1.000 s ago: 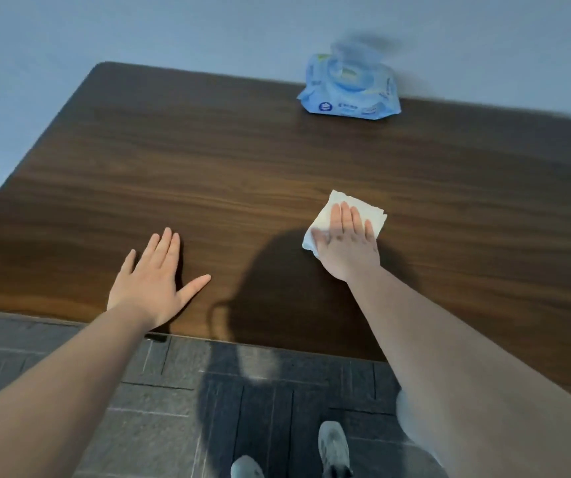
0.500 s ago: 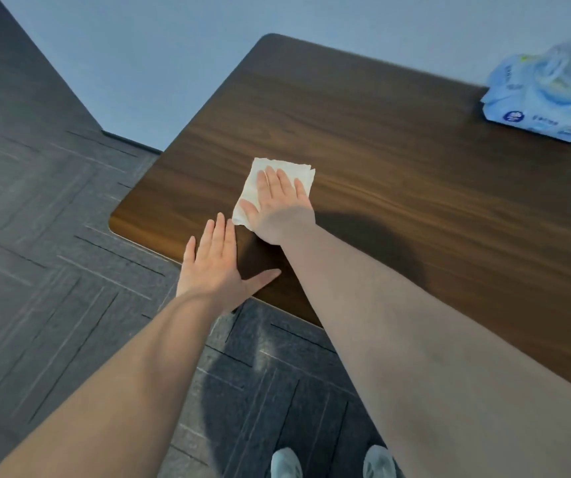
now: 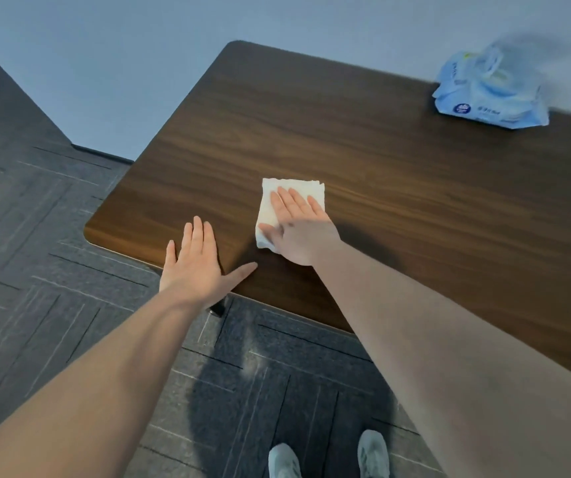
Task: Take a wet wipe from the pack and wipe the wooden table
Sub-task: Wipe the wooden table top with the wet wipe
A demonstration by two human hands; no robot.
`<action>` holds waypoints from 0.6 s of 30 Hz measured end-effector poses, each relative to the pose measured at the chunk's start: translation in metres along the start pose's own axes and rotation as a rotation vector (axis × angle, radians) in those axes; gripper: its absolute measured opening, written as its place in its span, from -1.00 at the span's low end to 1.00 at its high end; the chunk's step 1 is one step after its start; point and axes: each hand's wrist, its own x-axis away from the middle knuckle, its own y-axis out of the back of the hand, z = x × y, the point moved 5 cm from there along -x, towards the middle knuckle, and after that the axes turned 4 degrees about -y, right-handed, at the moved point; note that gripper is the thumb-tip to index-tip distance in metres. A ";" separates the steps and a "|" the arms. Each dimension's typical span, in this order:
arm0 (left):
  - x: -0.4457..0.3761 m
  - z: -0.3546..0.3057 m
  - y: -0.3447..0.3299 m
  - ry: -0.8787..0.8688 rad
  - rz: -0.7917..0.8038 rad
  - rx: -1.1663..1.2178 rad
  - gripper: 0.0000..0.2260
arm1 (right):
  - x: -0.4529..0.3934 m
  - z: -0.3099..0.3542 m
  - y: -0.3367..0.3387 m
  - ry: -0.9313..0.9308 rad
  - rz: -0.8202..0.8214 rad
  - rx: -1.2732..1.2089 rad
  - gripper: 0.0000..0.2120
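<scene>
A folded white wet wipe (image 3: 270, 201) lies flat on the dark wooden table (image 3: 380, 160), near its front left part. My right hand (image 3: 299, 229) presses flat on the wipe with fingers spread, covering its right half. Just to the left, my left hand (image 3: 198, 263) rests palm down on the table's front edge, holding nothing. The blue wet wipe pack (image 3: 491, 94) sits at the far right of the table by the wall, its lid flap raised.
The table's rounded left corner (image 3: 92, 232) and front edge border dark grey patterned carpet (image 3: 35, 270). A pale wall (image 3: 104, 63) runs behind the table. My shoes (image 3: 329, 457) show below, close to the front edge.
My right hand slid the wipe from the table's middle toward the left end beside my left hand. The view swung left, so the pack now sits far right.
</scene>
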 end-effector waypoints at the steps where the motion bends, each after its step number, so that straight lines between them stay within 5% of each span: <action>1: 0.002 -0.007 0.002 -0.038 -0.004 -0.009 -0.01 | 0.010 -0.018 0.000 -0.037 0.002 -0.008 -0.35; 18: 0.008 -0.288 -0.030 -0.567 0.014 -0.113 -0.14 | 0.221 -0.343 -0.014 -0.745 -0.054 -0.131 -0.35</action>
